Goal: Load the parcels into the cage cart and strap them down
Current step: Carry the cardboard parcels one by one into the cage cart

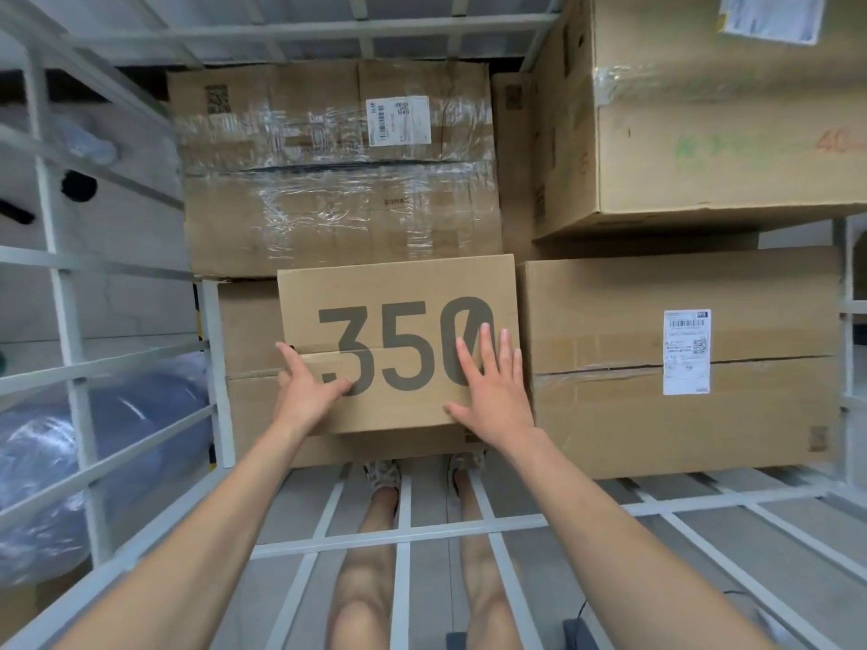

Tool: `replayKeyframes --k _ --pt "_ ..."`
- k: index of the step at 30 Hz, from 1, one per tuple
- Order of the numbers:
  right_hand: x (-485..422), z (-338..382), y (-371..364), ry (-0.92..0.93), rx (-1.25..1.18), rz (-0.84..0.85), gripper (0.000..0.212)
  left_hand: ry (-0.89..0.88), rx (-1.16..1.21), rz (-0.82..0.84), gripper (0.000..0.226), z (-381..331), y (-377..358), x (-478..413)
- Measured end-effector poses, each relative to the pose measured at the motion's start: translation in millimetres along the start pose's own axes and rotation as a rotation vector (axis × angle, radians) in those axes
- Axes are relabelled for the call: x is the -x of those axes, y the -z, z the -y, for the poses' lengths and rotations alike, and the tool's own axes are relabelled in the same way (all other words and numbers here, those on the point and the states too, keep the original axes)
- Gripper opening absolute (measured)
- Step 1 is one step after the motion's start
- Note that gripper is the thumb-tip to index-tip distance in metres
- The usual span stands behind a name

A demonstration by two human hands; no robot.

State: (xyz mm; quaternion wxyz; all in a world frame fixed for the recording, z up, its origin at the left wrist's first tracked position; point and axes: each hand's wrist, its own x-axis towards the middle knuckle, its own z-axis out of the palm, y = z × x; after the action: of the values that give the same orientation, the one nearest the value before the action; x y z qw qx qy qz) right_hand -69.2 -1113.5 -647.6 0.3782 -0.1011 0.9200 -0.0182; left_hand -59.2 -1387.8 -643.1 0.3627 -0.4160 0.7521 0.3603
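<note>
A brown cardboard box printed "350" (399, 321) lies on top of another brown box (251, 330) inside the white metal cage cart (399, 528). My left hand (309, 387) grips the box at its left edge, thumb on the top face and fingers wrapped round the side. My right hand (492, 382) lies flat on the top face near the right edge with its fingers spread. No strap is in view.
Around it stand a tape-wrapped box (328, 190) behind, a large box (703, 133) at the upper right, and a labelled box (610, 391) to the right. A blue plastic-wrapped bundle (47, 462) sits outside the left cage wall. My legs show through the bars.
</note>
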Motion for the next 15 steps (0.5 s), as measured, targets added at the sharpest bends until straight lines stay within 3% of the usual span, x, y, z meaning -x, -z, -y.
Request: replayKeyframes --k 8,11,15 --pt "3.2 -11.0 14.2 -0.004 0.006 0.056 0.098 -0.029 0.13 0.018 0.107 -8.4 -0.2 11.0" --pt "13.5 -6.8 25.9 -0.043 -0.072 0.061 0.091 -0.137 -0.013 -0.077 0.094 -16.0 -3.2 35.9" --pt "52.8 -1.6 51.1 -0.031 -0.139 -0.016 0.083 -0.307 -0.131 -0.066 0.082 -36.3 -6.1 91.2"
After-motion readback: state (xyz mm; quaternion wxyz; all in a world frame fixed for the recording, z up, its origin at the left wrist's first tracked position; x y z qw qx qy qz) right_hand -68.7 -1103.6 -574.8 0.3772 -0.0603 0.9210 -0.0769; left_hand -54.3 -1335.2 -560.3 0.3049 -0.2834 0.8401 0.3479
